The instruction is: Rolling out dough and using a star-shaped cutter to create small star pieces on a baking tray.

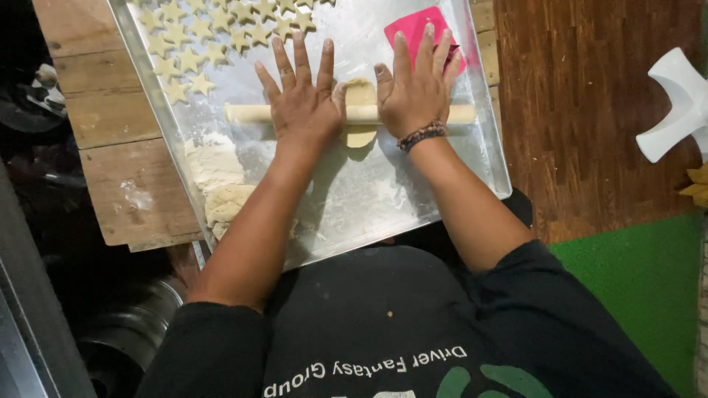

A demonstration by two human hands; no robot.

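A pale wooden rolling pin (354, 113), smooth and cylindrical, is laid across the middle of a large flour-dusted metal tray (413, 199), running left to right. It is pressed from above by both hands. The left hand (299, 99) is spread flat on the pin's left half, and the right hand (414, 85), a beaded bracelet (421, 136) at its wrist, is spread flat on the right half; neither grip is closed round anything, the fingers being stretched out and only the palms borne on the wood. Between the hands a small oval piece of dough (361, 110) is seen under the pin, flattened and matt, its edges showing on the far and near sides.

At the tray's far left, rows of star-shaped dough cut-outs (214, 33) are set out. A rough lump of dough (221, 188) is lying at the near left edge. A pink plastic scraper (413, 28) is partly covered by the right fingertips. Bare floured metal is left near the person. The tray is carried on a plank tabletop (103, 118).
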